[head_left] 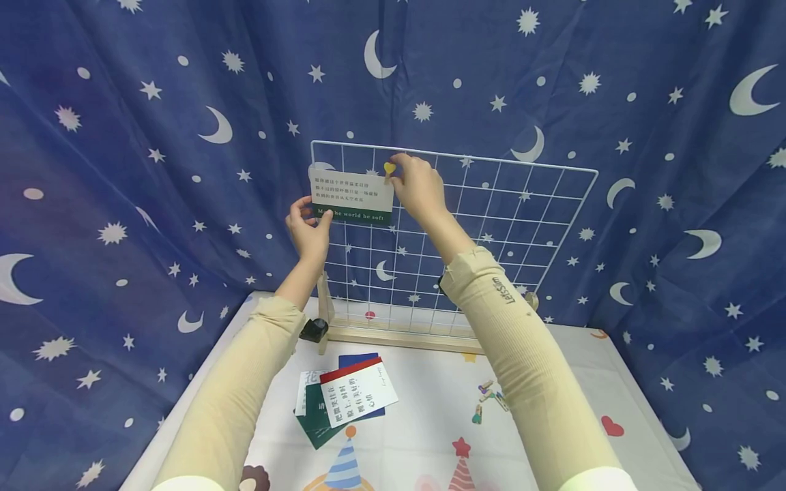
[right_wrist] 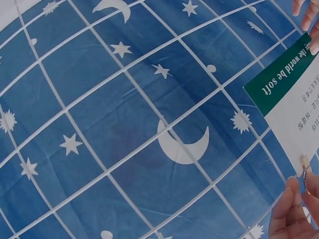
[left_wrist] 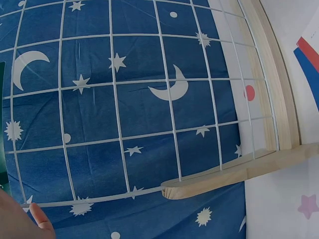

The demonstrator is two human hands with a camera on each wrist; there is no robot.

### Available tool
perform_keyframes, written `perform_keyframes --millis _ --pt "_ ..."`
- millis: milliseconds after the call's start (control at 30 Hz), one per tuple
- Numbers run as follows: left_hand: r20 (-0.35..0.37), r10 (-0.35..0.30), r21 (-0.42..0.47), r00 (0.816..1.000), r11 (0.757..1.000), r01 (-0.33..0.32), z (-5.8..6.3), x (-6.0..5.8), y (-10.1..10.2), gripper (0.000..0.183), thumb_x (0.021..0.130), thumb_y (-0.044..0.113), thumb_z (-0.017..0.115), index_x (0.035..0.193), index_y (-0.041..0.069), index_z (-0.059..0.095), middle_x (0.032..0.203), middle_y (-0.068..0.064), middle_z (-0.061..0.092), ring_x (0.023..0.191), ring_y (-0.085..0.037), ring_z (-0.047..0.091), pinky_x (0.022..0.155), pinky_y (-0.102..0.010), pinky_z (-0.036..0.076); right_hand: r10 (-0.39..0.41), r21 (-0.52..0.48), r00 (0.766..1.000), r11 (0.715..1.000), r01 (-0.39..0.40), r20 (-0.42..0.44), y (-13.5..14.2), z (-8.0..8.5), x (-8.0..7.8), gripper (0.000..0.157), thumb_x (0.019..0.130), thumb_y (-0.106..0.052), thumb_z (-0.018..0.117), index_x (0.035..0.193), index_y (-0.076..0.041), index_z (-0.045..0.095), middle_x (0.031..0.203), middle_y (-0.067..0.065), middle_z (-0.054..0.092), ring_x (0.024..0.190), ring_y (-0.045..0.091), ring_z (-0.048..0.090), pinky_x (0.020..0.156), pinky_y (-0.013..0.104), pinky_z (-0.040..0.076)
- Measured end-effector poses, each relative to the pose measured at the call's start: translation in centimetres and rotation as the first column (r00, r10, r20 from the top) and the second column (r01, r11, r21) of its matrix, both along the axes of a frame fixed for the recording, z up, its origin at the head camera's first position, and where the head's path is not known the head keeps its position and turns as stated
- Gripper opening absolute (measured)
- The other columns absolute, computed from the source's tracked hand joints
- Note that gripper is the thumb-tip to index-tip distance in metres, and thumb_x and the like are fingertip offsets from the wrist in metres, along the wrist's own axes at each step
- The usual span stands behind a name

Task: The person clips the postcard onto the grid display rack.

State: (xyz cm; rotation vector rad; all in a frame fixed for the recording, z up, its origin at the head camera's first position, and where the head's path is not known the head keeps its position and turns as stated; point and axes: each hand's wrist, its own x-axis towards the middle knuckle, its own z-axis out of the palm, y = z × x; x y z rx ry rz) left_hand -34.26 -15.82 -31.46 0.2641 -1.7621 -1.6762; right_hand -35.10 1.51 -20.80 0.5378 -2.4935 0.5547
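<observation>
A white card (head_left: 353,187) with a green lower band and printed text lies against the upper left of a white wire grid (head_left: 491,160). My left hand (head_left: 310,233) grips the card's lower left corner, thumb in front. At the upper right corner, my right hand (head_left: 422,189) pinches a small wooden clothespin (head_left: 389,170) with a yellow heart. In the right wrist view, this clothespin (right_wrist: 305,163) sits over the card's edge, right at the fingertips. Only a sliver of the card shows in the left wrist view, beside part of my left hand (left_wrist: 25,221).
A wooden base (head_left: 399,337) supports the grid upright on the white patterned table. In front of it lies a pile of cards (head_left: 362,394), red-edged card on top. Several small clothespins (head_left: 477,414) lie near my right forearm. A blue curtain (head_left: 454,41) hangs behind.
</observation>
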Motion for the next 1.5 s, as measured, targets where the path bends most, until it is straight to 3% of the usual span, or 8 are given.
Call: perform_keyframes --millis 200,433,833,1100,1300,1500 --pt "-0.019 -0.014 0.028 1.000 0.999 0.014 -0.2 0.2 -0.1 0.048 0.088 0.009 0.064 0.131 0.009 0.044 0.127 -0.016 0.037 0.102 -0.023 0.042 0.084 -0.027 0.041 0.018 0.004 1.000 1.000 -0.018 -0.008 0.6 -0.4 0.2 0.039 0.093 -0.014 0.058 0.131 -0.009 0.054 0.086 0.010 0.064 0.064 0.016 0.050 0.052 0.023 0.036" --pt "-0.020 -0.020 0.025 1.000 0.999 0.020 -0.3 0.4 -0.2 0.050 0.087 0.009 0.065 0.132 0.009 0.043 0.128 -0.016 0.036 0.112 -0.034 0.042 0.086 -0.029 0.041 0.034 0.004 0.999 0.999 -0.033 -0.027 1.3 -0.9 0.2 0.041 0.094 -0.015 0.055 0.134 -0.009 0.050 0.091 0.010 0.066 0.061 0.016 0.051 0.053 0.022 0.039" --pt "-0.027 -0.034 0.007 0.999 0.999 0.034 -0.6 1.1 -0.1 0.050 0.087 0.007 0.064 0.132 0.008 0.042 0.128 -0.017 0.036 0.111 -0.032 0.042 0.088 -0.031 0.041 0.071 0.032 0.994 0.997 -0.068 -0.080 2.8 -2.1 0.8 0.036 0.095 -0.015 0.052 0.131 -0.011 0.054 0.093 0.010 0.067 0.052 0.013 0.044 0.047 0.021 0.033" --pt "0.004 -0.035 0.029 0.999 0.999 0.035 -1.3 1.7 -0.3 0.049 0.088 0.010 0.064 0.132 0.011 0.043 0.126 -0.014 0.038 0.100 -0.017 0.040 0.084 -0.028 0.041 0.096 -0.019 0.992 0.995 -0.098 -0.087 4.0 -3.9 0.9 0.034 0.097 -0.021 0.052 0.129 -0.010 0.056 0.090 0.010 0.068 0.054 0.016 0.047 0.050 0.025 0.037" --pt "0.004 -0.058 0.002 0.998 0.998 0.058 -1.9 1.9 -0.2 0.050 0.088 0.010 0.064 0.133 0.009 0.042 0.123 -0.014 0.039 0.109 -0.030 0.043 0.085 -0.028 0.039 0.131 -0.061 0.987 0.989 -0.137 -0.091 5.1 -5.2 0.8 0.032 0.096 -0.020 0.053 0.125 -0.009 0.059 0.090 0.012 0.070 0.062 0.022 0.059 0.058 0.031 0.048" --pt "-0.015 -0.080 -0.017 0.997 0.997 0.080 -2.3 2.2 0.1 0.048 0.088 0.008 0.064 0.131 0.007 0.042 0.122 -0.015 0.040 0.106 -0.029 0.043 0.083 -0.026 0.037 0.158 -0.077 0.982 0.983 -0.167 -0.104 5.9 -6.4 1.1 0.028 0.095 -0.017 0.054 0.120 -0.007 0.062 0.090 0.012 0.071 0.056 0.016 0.052 0.051 0.024 0.039"
